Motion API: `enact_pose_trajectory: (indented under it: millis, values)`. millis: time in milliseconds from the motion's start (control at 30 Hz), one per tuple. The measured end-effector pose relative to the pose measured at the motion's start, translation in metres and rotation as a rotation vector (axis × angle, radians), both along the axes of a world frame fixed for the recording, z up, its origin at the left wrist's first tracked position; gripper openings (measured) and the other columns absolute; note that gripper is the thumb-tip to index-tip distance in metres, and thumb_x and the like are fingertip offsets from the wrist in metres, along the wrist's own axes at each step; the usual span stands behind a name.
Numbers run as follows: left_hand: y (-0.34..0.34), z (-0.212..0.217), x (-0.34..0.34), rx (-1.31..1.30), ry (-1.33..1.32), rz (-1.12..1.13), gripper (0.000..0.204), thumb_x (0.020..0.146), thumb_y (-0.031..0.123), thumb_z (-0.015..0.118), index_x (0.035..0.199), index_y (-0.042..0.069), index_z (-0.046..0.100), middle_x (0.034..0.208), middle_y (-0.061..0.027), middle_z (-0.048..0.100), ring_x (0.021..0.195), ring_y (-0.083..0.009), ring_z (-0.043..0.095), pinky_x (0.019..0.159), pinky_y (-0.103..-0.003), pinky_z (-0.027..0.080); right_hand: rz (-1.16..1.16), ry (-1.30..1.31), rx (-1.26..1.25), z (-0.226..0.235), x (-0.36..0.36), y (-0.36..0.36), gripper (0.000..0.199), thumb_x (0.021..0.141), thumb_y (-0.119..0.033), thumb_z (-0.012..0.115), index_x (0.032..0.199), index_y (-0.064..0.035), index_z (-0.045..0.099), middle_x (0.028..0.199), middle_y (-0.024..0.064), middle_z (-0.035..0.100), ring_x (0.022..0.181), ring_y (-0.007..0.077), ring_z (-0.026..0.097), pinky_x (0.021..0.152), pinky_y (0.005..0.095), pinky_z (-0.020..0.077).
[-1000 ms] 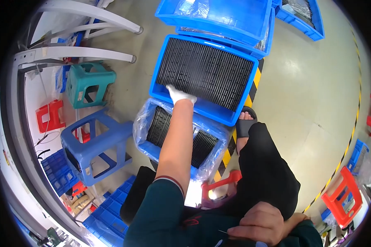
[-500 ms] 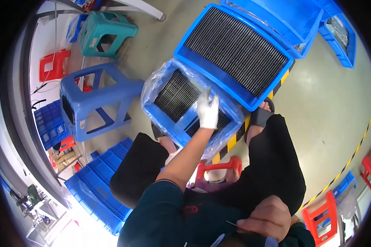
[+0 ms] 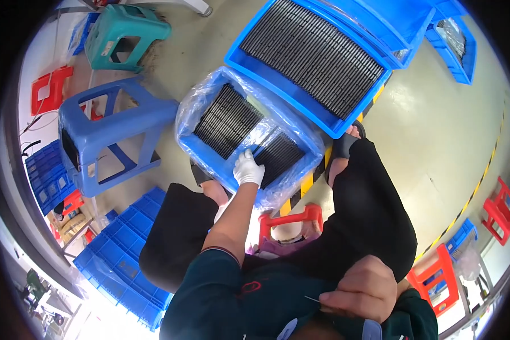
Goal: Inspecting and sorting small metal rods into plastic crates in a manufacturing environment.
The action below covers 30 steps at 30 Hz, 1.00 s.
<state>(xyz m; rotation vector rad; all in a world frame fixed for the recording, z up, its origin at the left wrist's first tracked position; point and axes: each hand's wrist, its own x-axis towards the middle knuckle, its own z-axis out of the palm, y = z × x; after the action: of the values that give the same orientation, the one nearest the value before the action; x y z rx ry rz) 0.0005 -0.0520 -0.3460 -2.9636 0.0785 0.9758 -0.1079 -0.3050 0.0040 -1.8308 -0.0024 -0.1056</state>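
My left hand [image 3: 248,170], in a white glove, reaches into a blue crate [image 3: 209,150] lined with clear plastic. Its fingers are stretched out, thumb apart, at the near left edge of the smaller group of thin dark rods [image 3: 280,160]. Whether a fingertip touches a rod is unclear. A larger group of the same rods [image 3: 228,120] lies in the crate's left part. Close to my chest, my bare right hand [image 3: 364,289] is closed in a pinch on a thin metal pin [image 3: 311,298], whose end sticks out to the left.
Beyond the crate stands a blue tray [image 3: 255,62] packed with dark rods. A blue stool [image 3: 110,127] and a green stool [image 3: 119,35] are at the left, above stacked blue crates [image 3: 124,255]. My knees flank the lined crate; a red stool [image 3: 292,218] is between them.
My left hand has moved toward me and left, from above the rods to the near edge of the smaller group. The right hand keeps its pinch. The whole view has shifted slightly.
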Motion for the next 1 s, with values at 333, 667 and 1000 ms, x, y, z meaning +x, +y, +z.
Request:
enact_pose_trajectory:
  millis: [333,667,1000]
  values:
    - [-0.012,-0.001,-0.002,-0.012,0.003,-0.263,0.055,0.075,0.018,0.068,0.124,0.006,0.044,0.109,-0.0133,0.054,0.101,-0.0309,0.057,0.082,-0.042,0.051,-0.017,0.042,-0.036,0.000,0.001,0.005,0.020,0.067,-0.015,0.074,0.085,-0.0087,0.072,0.073,0.0037,0.057,0.064,0.0154,0.057,0.054,0.0252,0.0451]
    - [-0.002,-0.009,0.001,0.005,-0.032,-0.428,0.063,0.070,0.024,0.075,0.119,0.002,0.043,0.103,-0.0154,0.055,0.094,-0.0308,0.060,0.073,-0.039,0.054,-0.047,0.022,-0.027,0.000,0.006,0.006,0.020,0.066,-0.012,0.071,0.086,-0.0081,0.072,0.074,0.0042,0.058,0.065,0.0152,0.057,0.054,0.0250,0.0452]
    - [0.004,-0.016,0.011,-0.053,0.050,-0.550,0.055,0.076,0.024,0.070,0.117,-0.002,0.045,0.098,-0.0154,0.057,0.091,-0.0305,0.063,0.071,-0.039,0.055,-0.041,0.036,-0.034,-0.002,0.005,0.008,0.016,0.074,-0.011,0.070,0.089,-0.0087,0.072,0.076,0.0065,0.060,0.066,0.0162,0.059,0.056,0.0253,0.0476]
